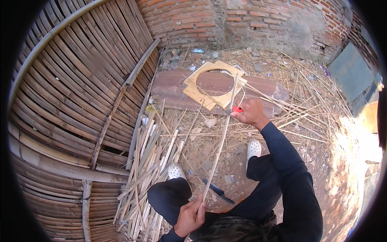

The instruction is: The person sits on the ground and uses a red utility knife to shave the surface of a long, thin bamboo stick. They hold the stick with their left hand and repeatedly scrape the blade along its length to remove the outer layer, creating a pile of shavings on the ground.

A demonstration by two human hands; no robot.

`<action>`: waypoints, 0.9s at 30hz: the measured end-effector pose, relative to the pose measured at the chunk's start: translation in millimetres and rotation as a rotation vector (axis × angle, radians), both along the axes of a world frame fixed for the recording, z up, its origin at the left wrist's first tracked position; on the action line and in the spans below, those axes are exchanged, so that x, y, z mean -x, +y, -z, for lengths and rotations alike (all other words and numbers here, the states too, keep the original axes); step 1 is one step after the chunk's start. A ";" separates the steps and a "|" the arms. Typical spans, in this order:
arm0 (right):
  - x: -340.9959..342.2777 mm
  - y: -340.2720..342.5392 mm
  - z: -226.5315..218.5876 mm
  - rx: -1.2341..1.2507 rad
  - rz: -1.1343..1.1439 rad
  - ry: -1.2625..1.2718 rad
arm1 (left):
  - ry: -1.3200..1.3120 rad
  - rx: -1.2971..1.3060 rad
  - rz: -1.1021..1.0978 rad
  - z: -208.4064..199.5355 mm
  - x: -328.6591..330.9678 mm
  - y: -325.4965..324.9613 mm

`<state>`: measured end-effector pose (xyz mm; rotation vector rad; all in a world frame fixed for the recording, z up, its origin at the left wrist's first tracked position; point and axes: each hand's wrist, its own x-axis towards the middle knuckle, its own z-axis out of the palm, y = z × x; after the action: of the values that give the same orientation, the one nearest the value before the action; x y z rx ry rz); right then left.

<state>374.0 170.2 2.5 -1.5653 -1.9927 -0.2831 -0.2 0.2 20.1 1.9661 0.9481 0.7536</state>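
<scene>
My left hand [191,215] is closed around the lower end of a long, thin bamboo strip [220,150]. The strip slants up and away to the right, toward the far boards. Near its upper part, my right hand [251,113] grips a small knife with a red handle [237,109]. Its short blade appears to touch the strip, though the fingers partly hide it. A thin curled shaving [243,95] rises beside the strip. On the ground between my feet lies a larger dark-handled knife [217,190].
Split bamboo sticks [145,165] are piled beside my left leg. A wooden board with a round hole [195,97] rests on a reddish-brown slab [165,89]. A slatted bamboo wall [76,80] stands left, a brick wall [193,24] behind. Shavings [310,101] litter the ground at right.
</scene>
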 end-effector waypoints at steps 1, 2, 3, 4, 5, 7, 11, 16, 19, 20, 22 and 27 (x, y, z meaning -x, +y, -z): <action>-12.9 7.2 -1.3 -0.026 0.123 0.085 | 0.013 0.016 0.036 -1.5 0.7 -5.6; -27.7 17.3 1.9 -0.053 0.245 0.172 | 0.026 0.032 0.071 -7.2 2.4 -14.6; -38.3 25.4 12.6 -0.063 0.359 0.270 | 0.052 0.062 0.096 -12.7 7.7 -29.3; -60.0 26.0 17.6 -0.045 0.406 0.301 | 0.018 0.088 0.070 -16.1 11.2 -42.5; -83.3 27.1 19.5 -0.043 0.448 0.334 | -0.017 0.097 0.043 -19.5 12.3 -53.8; -126.3 22.3 34.6 0.024 0.620 0.414 | -0.031 0.114 0.122 -11.0 21.0 -66.1; -124.5 9.4 47.9 0.300 0.762 0.477 | -0.022 0.295 0.058 -14.5 14.2 -59.9; -39.4 -3.6 13.9 0.384 0.265 0.413 | -0.316 0.785 -0.069 16.5 10.1 -27.5; 13.0 -19.4 -3.6 0.269 -0.083 0.317 | -0.442 0.871 -0.063 2.8 -2.2 -8.9; 25.9 -23.5 -4.2 0.232 -0.155 0.203 | -0.468 0.888 -0.070 -1.6 -6.7 -4.5; 58.9 -38.0 -15.4 0.209 -0.337 0.216 | -0.514 0.920 -0.094 -10.7 -13.5 0.3; 93.8 -55.5 -8.8 0.038 -0.348 0.154 | -0.592 0.951 -0.117 -20.4 -24.5 3.0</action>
<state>280.2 114.7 11.3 -1.1936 -2.1106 0.0142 24.4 3.2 40.4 0.8026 0.8248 0.7001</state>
